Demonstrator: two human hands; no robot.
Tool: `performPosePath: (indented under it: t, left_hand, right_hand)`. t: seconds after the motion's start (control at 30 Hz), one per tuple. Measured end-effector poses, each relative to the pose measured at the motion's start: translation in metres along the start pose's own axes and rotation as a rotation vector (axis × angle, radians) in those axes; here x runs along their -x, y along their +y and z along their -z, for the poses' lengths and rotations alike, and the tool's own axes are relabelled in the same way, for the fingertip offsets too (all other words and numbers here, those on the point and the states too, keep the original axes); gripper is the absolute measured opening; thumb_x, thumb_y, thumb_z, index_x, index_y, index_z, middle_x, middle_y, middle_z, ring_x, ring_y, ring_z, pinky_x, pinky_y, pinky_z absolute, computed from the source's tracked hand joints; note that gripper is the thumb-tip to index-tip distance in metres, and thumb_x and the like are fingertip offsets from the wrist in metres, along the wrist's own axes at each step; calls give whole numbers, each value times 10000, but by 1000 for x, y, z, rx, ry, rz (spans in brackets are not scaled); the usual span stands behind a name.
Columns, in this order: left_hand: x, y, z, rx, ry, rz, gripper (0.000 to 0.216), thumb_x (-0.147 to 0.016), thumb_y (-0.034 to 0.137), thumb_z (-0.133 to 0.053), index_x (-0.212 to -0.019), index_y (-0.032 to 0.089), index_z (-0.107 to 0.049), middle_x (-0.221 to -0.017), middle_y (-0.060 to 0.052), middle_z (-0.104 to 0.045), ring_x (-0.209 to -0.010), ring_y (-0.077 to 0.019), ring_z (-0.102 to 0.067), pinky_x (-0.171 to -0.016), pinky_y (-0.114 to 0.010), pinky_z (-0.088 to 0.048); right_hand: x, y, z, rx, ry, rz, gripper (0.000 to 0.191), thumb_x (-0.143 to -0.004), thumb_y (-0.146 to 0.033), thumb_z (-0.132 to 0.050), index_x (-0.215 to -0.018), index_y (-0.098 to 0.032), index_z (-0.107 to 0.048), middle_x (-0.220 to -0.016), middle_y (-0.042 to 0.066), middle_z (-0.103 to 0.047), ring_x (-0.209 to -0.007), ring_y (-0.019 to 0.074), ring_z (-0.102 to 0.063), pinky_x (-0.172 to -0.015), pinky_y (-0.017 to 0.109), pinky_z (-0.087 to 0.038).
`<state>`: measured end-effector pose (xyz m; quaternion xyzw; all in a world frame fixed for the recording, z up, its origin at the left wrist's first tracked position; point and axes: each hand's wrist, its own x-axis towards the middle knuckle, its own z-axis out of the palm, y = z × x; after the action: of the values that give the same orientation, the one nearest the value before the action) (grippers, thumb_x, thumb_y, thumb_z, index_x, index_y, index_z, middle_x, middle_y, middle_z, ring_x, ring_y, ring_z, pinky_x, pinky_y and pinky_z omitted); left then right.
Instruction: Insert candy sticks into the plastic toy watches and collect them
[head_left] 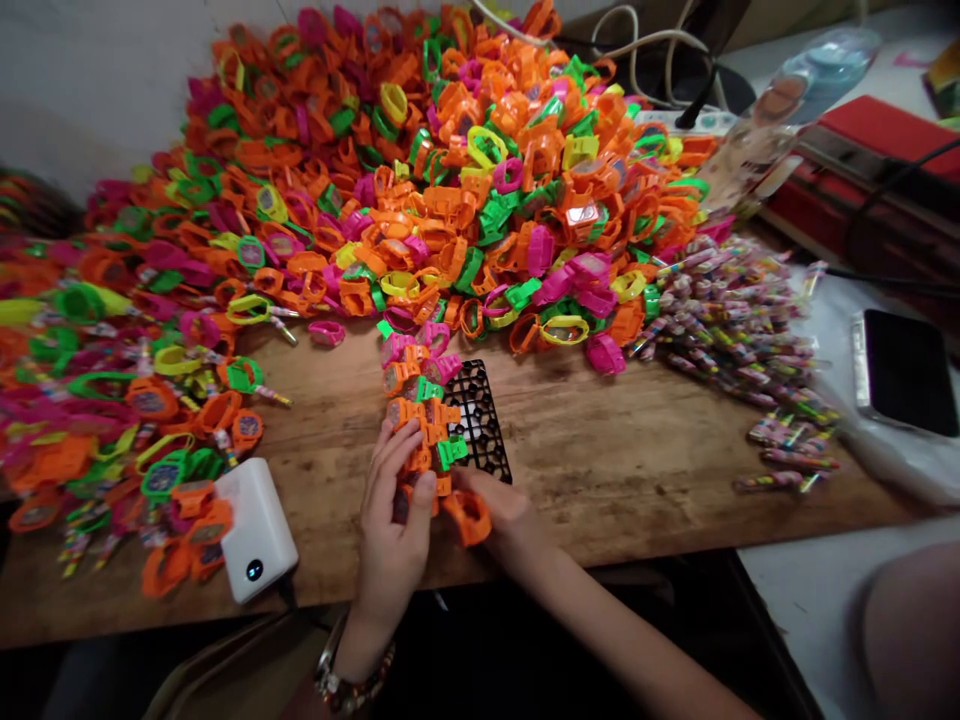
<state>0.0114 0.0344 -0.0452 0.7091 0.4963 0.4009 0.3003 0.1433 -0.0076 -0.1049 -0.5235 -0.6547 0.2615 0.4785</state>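
Note:
A black lattice tray [484,420] lies on the wooden table [637,470] near its front edge. A row of small plastic toy watches [412,400], orange, pink and green, is lined up along its left side. My left hand [394,520] rests on the lower end of that row with fingers curled over the orange pieces. My right hand [502,510] is beside it, pinching an orange toy watch [466,515] at the tray's near end.
A huge heap of coloured toy watches [420,180] covers the back and left of the table. Small wrapped candy sticks [727,330] lie at the right. A white box device [251,530] sits front left; a phone [904,370], a plastic bottle [787,110] and red books [877,170] are far right.

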Motion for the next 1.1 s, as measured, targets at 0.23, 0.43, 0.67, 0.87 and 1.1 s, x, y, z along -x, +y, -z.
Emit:
performPosePath:
  t: [0.23, 0.43, 0.67, 0.87, 1.1]
  left_hand:
    - [0, 3, -6, -1, 65, 23, 247, -922, 225, -542, -1152, 252, -629, -1346, -53, -579, -1372, -217, -399, -1159, -471, -308]
    - [2, -4, 8, 33, -90, 11, 387, -927, 236, -530, -1303, 327, -553, -1451, -18, -487, -1434, -216, -288, -1185, -471, -261]
    - [1, -8, 17, 50, -238, -25, 494, -939, 234, -484, -1411, 363, -419, -1525, 16, -379, -1465, -224, -186, -1204, -491, -193]
    - [3, -7, 19, 64, -290, -6, 542, -940, 229, -471, -1449, 367, -344, -1565, 25, -293, -1475, -233, -136, -1203, -510, -170]
    - [7, -12, 20, 95, -357, -48, 670, -900, 255, -515, -1493, 367, -224, -1611, 32, -120, -1482, -268, -35, -1198, -551, -85]
  right_hand:
    - [1, -5, -2, 27, -28, -51, 277, -900, -130, -532, -1159, -132, -629, -1064, 114, -726, -874, 176, -719, -770, 244, -586]
    - [3, 5, -2, 21, 28, -76, 283, -883, -135, -553, -1147, -162, -650, -1047, 89, -734, -897, 173, -718, -793, 250, -591]
    - [9, 5, -6, 119, 25, 6, 296, -915, -172, -521, -1178, -103, -638, -1097, 157, -708, -893, 210, -720, -769, 280, -606]
    - [7, -8, -8, 293, 36, 5, 266, -942, -164, -471, -1156, -102, -616, -1018, 124, -732, -804, 161, -717, -700, 215, -570]
    - [-2, -10, -8, 393, -80, -179, 217, -944, -195, -443, -1012, -142, -642, -698, 26, -688, -554, 115, -634, -507, 191, -432]
